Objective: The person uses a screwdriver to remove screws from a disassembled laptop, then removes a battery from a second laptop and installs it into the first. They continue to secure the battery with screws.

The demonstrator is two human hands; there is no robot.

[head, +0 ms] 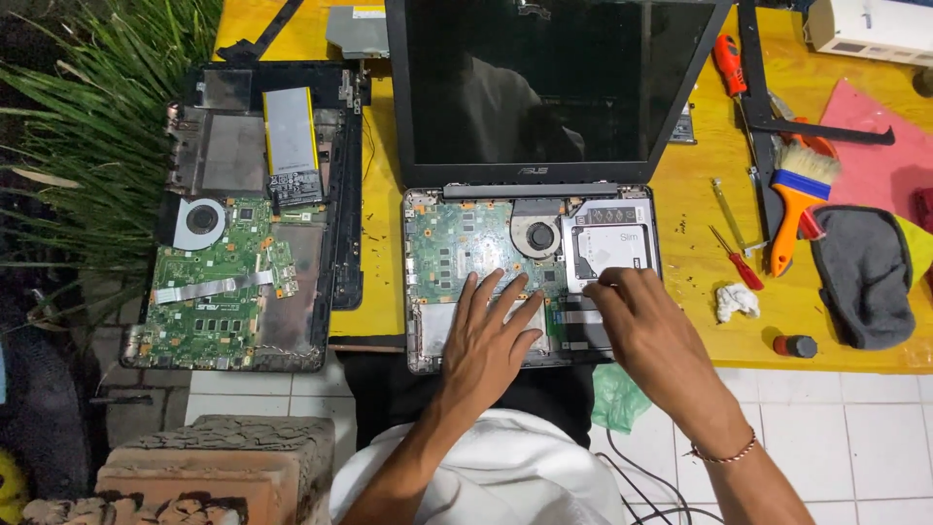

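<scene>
Your left hand lay flat with fingers spread wide on the open laptop, palm down over its lower board, holding nothing. Your right hand was half curled, fingertips pressing near the silver drive bay; whether they pinched a small part could not be made out. Both hands hid the laptop's lower right corner. The laptop sat at the near edge of the yellow table, its dark screen upright behind the fan. Left of it lay a second opened laptop with a battery on top. To the right lay a red screwdriver, an orange brush and a grey cloth, cut off at the frame's edge.
</scene>
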